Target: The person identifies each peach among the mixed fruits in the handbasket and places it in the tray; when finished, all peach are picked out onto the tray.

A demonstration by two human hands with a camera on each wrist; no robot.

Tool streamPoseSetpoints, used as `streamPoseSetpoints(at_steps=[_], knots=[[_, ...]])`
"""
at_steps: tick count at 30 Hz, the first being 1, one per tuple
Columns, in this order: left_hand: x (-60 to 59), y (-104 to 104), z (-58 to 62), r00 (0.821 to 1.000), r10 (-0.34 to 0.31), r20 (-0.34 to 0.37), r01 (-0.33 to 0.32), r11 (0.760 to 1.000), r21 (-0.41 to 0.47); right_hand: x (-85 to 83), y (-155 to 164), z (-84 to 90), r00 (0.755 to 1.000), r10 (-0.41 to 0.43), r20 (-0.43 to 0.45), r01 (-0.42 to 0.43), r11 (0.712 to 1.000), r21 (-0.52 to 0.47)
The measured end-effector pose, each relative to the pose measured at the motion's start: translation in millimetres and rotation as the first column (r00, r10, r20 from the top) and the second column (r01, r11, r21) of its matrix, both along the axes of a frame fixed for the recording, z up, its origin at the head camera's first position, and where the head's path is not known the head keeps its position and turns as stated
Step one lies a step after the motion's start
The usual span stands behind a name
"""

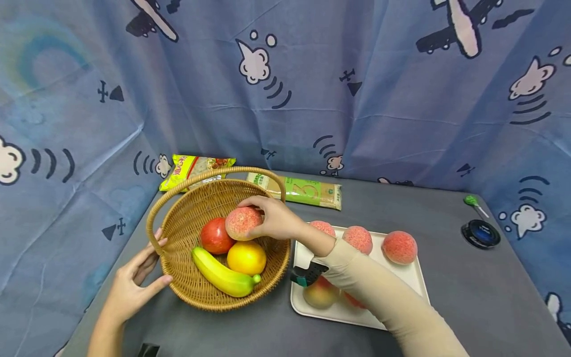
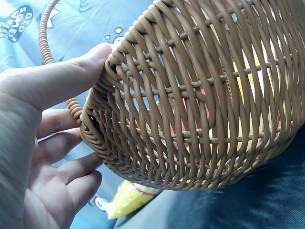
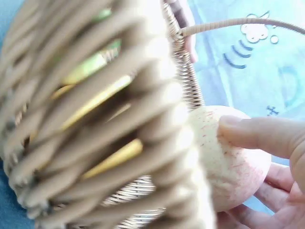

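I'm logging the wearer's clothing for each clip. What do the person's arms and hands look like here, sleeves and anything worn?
The right arm wears a long, close-fitting beige sleeve down to the wrist, where a small black device with a teal part is strapped. The left arm shows no sleeve. Both hands, left hand and right hand, are bare: no gloves, and no rings visible.

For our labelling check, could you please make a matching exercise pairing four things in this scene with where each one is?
Things:
1. banana
2. peach
3. left hand
4. lollipop

Places:
A. held by the right hand over the basket
B. on the table's far right, beside a round black thing
C. lying inside the basket
D. against the basket's outer rim

Pairs: 1-C, 2-A, 3-D, 4-B
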State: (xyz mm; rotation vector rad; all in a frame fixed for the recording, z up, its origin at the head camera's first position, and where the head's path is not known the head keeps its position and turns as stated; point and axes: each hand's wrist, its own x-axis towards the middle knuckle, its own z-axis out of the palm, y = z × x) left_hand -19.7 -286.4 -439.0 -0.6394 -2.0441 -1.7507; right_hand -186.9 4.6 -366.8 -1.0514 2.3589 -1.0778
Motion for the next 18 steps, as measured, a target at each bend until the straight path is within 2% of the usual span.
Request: streamPoseSetpoints(at_steps=[2,6,10,13,18], knots=[[-0.5,-0.7,-0.7,1.0,-0.003,-0.006,0.003,1.0,0.0,1.6,5.1,2.5,1.0,0.009,0.017,-0.008,0.999,-0.039],[-0.2,-1.2,-0.8,1.0,0.001,0.004,-0.001,1.0,-0.009,6.3,19.2,7.9,0.993,0.051,0.11,-0.034,0.989,-0.147],[1.6,-0.7,0.3,0.999,0.018,0.046,-0.017,1.0,-0.021,13.4,38.4,12.5,0.978,0.075,0.197,-0.022,0.967,-0.255],[2.7,-0.5,0.7,0.997,0.022,0.071,-0.02,1.0,-0.02,18.7,56.5,14.6,0.979,0.073,0.188,-0.011,0.95,-0.312],[2.9,-1.0,0.0,0.998,-0.003,0.057,0.003,1.0,0.002,30.8,95.5,17.4,0.986,0.029,0.164,0.037,0.922,-0.386]])
